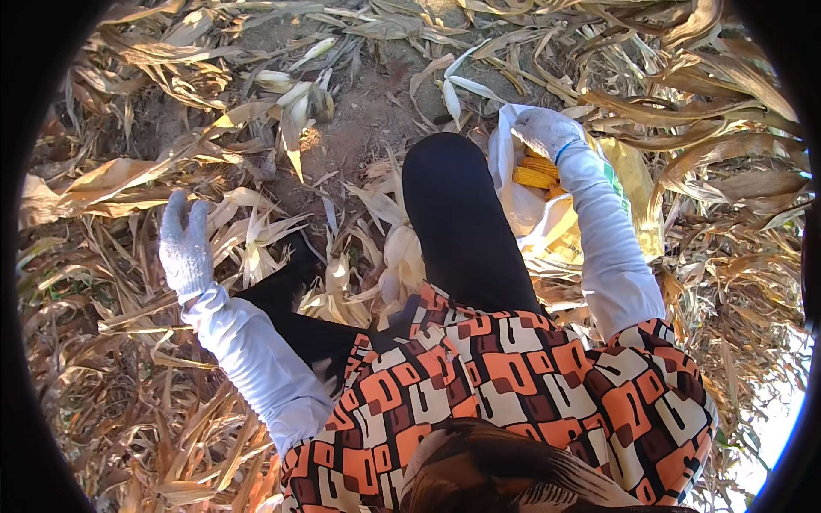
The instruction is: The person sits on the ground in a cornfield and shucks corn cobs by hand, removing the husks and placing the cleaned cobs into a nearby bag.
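Observation:
My right hand (549, 133), in a pale knitted glove with a blue cuff edge, is at the upper rim of a white woven sack (507, 144). Its fingertips point into the mouth, and whether they grip the rim cannot be told. Inside the sack lie several husked yellow corn cobs (537, 173), partly hidden by the sack and my hand. At the left, my left hand (186, 247), gloved too, is held over dry leaves with its fingers apart and nothing in it. Empty-looking pale husks (254, 247) lie to the right of this hand.
Dry corn leaves (128, 385) cover much of the ground. My bent knee (449, 192) in black trousers is between my hands, left of the sack. Pale husks (401, 256) lie beside it. More husks (298, 106) rest on brown soil (362, 122) ahead. A yellow part of a sack (632, 192) shows behind my right sleeve.

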{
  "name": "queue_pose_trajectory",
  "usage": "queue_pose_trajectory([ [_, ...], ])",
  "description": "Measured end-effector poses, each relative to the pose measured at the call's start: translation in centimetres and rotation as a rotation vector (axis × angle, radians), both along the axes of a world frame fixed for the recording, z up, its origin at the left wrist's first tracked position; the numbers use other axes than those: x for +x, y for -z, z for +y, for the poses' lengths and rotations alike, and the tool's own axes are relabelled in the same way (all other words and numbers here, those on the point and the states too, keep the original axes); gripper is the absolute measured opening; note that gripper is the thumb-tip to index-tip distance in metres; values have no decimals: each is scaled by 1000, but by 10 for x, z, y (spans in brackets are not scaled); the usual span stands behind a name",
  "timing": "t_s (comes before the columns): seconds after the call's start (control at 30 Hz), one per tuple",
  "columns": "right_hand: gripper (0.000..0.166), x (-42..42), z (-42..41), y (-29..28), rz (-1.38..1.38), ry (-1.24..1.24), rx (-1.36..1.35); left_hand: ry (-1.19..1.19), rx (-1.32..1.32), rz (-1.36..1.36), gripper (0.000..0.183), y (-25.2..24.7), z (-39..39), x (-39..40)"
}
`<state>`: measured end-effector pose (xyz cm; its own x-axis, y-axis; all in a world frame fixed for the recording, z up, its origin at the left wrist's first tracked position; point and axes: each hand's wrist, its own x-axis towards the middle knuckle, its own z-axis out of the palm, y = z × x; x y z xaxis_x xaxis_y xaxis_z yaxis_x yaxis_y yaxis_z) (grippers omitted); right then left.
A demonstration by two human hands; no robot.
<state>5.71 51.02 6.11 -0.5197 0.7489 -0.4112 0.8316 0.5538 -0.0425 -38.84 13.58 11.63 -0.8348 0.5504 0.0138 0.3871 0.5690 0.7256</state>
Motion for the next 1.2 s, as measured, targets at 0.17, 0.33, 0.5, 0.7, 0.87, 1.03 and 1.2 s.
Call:
queue_pose_trajectory([
  [0.17,31,-143,-48,-88,614,-421,204,108,-208,138,53,2,5,7],
  [0.33,39,-236,-152,-132,501,-882,-221,263,-335,164,53,21,20,24],
  [0.5,31,-238,-163,-20,31,-995,-370,420,-647,2,48,54,59,34],
  [0.7,26,-244,-177,-6,-14,-961,-418,350,-696,-337,32,248,74,-18],
  [0.87,26,-232,-178,-26,71,-1021,-682,456,-816,-50,25,384,72,-37],
  [1.03,29,-225,-151,-39,-3,-880,-728,72,-528,-73,34,358,147,-56],
  [1.2,33,-237,-134,-52,134,-883,-669,106,-453,-93,47,381,171,-92],
])
